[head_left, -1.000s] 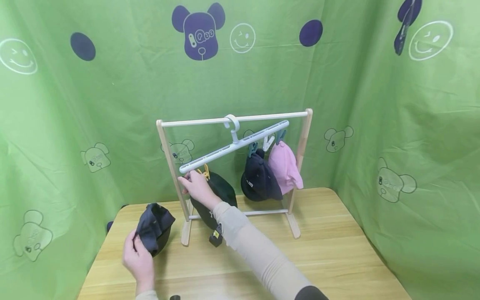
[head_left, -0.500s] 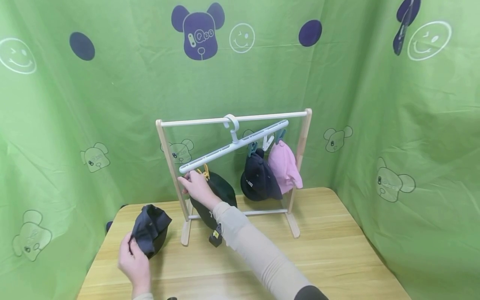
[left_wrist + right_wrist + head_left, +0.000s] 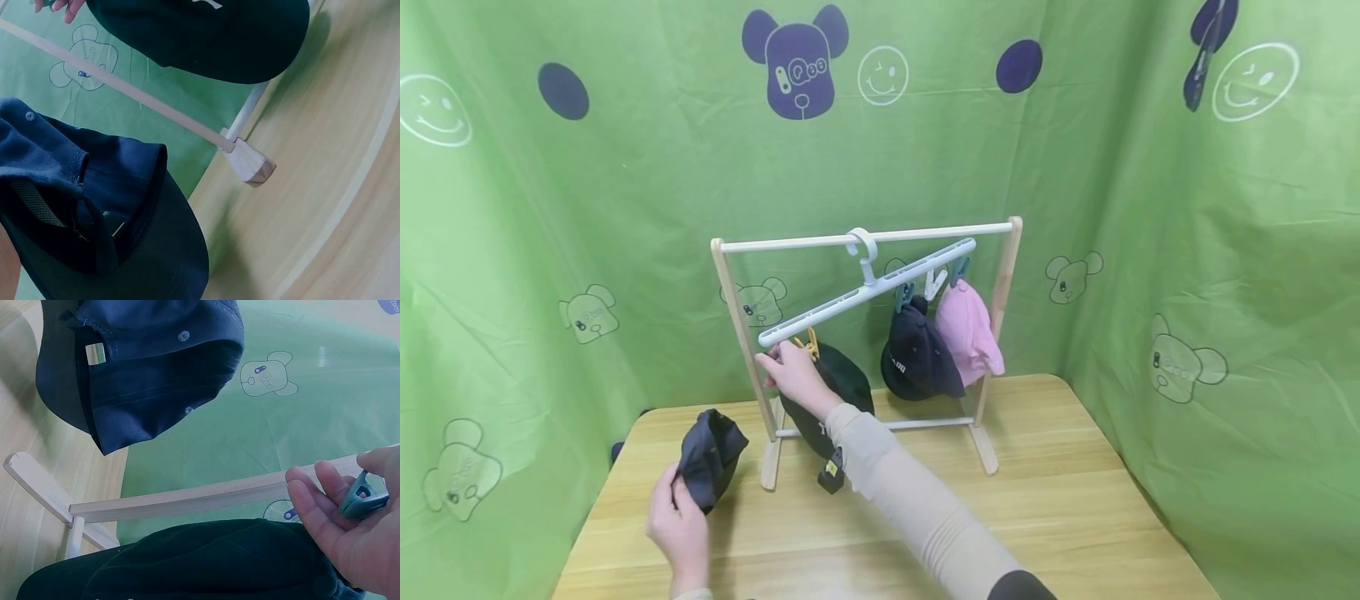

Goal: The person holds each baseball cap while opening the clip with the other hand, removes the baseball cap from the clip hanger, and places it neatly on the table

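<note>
My left hand (image 3: 679, 527) grips the edge of a navy baseball cap (image 3: 709, 458), held over the left of the table; its inside and brim show in the left wrist view. My right hand (image 3: 799, 377) is at the low left end of a tilted pale-blue hanger (image 3: 868, 291). Between its thumb and fingers is a teal clothespin (image 3: 362, 501), pinched. Just beside that hand a dark green cap (image 3: 846, 379) hangs from a yellow clothespin (image 3: 812, 343), partly hidden by the forearm. On the hanger's raised right side hang a dark cap (image 3: 919, 354) and a pink cap (image 3: 967, 329).
A wooden rack (image 3: 1006, 292) stands on the wood-grain table (image 3: 1037, 500), the hanger hooked on its top bar (image 3: 940, 233). An unused white clothespin (image 3: 935, 285) hangs between the dark and pink caps. Green printed curtains (image 3: 647, 183) enclose the table.
My left hand shifts the navy cap slightly left, then back right, and the cap turns a little. The right hand stays at the hanger's left end.
</note>
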Available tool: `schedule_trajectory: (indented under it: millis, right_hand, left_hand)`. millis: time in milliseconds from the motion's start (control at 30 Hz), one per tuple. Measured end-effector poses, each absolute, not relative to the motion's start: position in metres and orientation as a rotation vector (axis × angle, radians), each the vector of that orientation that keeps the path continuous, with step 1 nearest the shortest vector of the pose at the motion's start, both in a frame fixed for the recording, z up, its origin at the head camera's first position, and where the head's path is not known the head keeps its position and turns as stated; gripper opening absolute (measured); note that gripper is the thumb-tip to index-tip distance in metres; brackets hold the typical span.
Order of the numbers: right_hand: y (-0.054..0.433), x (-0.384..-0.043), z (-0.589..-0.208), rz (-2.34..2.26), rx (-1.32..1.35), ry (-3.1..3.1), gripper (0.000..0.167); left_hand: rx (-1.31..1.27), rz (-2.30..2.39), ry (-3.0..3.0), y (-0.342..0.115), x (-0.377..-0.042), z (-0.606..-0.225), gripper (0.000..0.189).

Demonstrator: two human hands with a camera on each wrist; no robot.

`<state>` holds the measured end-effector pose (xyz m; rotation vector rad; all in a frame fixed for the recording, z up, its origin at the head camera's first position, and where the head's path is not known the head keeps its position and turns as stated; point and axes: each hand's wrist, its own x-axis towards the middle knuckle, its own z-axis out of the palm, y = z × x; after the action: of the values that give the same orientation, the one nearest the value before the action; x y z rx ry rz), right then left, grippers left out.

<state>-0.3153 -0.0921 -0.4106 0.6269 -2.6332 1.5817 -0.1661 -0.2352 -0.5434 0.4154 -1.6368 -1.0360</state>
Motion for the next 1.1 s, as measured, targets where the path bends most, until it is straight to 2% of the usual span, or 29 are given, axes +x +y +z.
schedule_trajectory:
  millis: [633, 1100]
  right_hand:
    - [-0.092, -0.316, -0.412, 1.619, 0.613, -2.622, 0.026]
    - [-0.092, -0.315, -0.412, 1.614, 0.625, -2.622, 0.026]
  left_hand:
    - [0.34, -0.997, -1.701, -0.229, -0.167, -0.556, 0.021]
    - [0.393, -0.995, -1.774, -0.233, -0.165, -0.562, 0.02]
